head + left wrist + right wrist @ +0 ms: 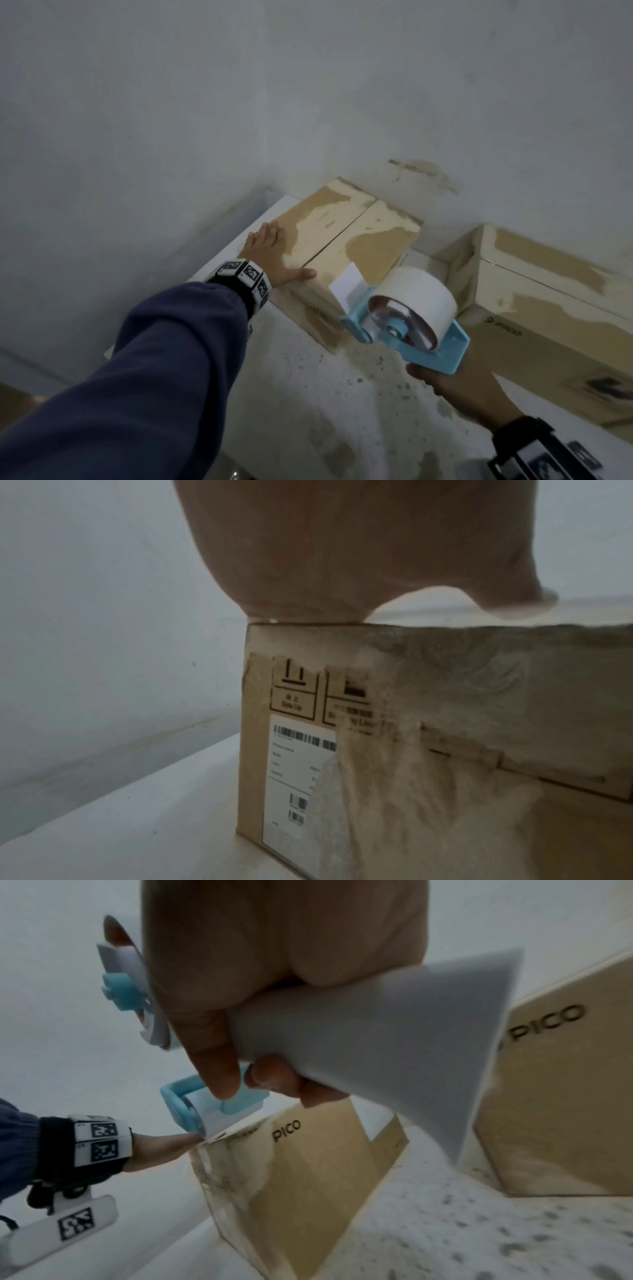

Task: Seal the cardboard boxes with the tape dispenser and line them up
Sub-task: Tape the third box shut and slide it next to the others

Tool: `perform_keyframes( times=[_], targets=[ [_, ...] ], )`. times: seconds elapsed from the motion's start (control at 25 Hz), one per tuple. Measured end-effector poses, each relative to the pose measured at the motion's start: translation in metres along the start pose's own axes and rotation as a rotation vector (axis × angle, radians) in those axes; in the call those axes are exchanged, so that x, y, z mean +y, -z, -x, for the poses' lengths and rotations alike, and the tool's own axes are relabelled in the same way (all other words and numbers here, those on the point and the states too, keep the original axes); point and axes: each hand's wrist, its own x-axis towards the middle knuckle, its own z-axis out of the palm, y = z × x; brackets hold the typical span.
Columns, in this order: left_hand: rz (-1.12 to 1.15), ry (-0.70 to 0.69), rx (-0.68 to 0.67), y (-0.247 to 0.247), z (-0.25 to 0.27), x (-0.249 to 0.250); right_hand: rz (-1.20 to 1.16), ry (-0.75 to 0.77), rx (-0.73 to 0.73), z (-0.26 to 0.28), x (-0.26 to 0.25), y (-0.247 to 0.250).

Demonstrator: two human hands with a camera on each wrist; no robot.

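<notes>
**Tape dispenser at the near edge of the left box**

The left hand (268, 251) lies flat, fingers straight, on the top of the left cardboard box (349, 236); the palm presses the left flap beside the centre seam. In the left wrist view the heel of the hand (308, 561) bears on the top corner of the box (411, 723), above a white barcode label (294, 775).

The right hand (459, 394) forms a closed grip on the handle of the blue tape dispenser (404, 329), fingers curled around it. Ahead of this grip, the white tape roll (416, 294) sits on the dispenser, and a loose tape end (346, 282) lies at the near top edge of the box, just right of the left thumb. The right wrist view shows the dispenser nose (212, 1112) touching that edge.

To the right of the grip, a second cardboard box (548, 308) stands on the white table (325, 411), apart from the first.
</notes>
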Motion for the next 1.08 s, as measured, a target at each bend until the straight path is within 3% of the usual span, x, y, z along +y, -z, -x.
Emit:
perform_keyframes(
  times=[0.28,0.48,0.72,0.88,1.08],
  targets=[
    [-0.072,0.000,0.005,0.010,0.013,0.019,0.022,-0.020,0.011,0.004,0.030,0.004],
    [-0.141,-0.235,-0.038,-0.011,0.048,0.095,-0.052,-0.002,-0.005,0.004,0.038,0.002],
    [-0.208,-0.196,-0.042,-0.028,0.048,0.104,-0.086,0.021,-0.024,0.007,0.040,0.016],
    [-0.079,-0.198,-0.063,-0.028,0.046,0.105,-0.073,-0.038,-0.021,0.019,0.054,0.030],
    [-0.153,-0.196,-0.052,-0.030,0.047,0.106,-0.038,-0.077,-0.044,0.012,0.055,0.022]
  ],
)
